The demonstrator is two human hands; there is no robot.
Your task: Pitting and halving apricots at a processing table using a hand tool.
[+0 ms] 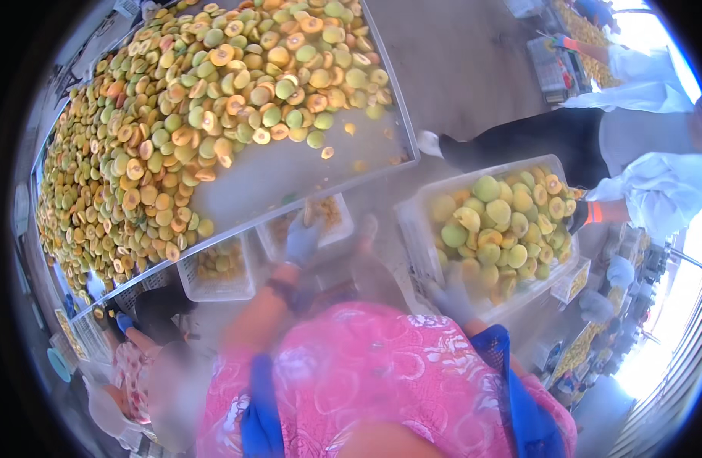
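My left hand (302, 239), in a pale glove, is over a white plastic basket (348, 229) below the metal table's near edge. A small tan thing (309, 213) shows at its fingers; its kind is unclear. My right hand (451, 293), also gloved and blurred, is at the near left side of a white plastic crate (408, 229) heaped with green and yellow stone fruit (498, 212), some halved. Whether its fingers grip the crate is unclear. A large metal-rimmed table (259, 183) bears a great heap of halved stone fruit (185, 126).
Another person's dark-gloved hand (578, 217) is at the crate's far right side. A second white basket (245, 275) with fruit stands under the table edge. Someone with a blue glove (124, 322) is at the lower left. More workers and fruit-laden tables (580, 343) stand to the right.
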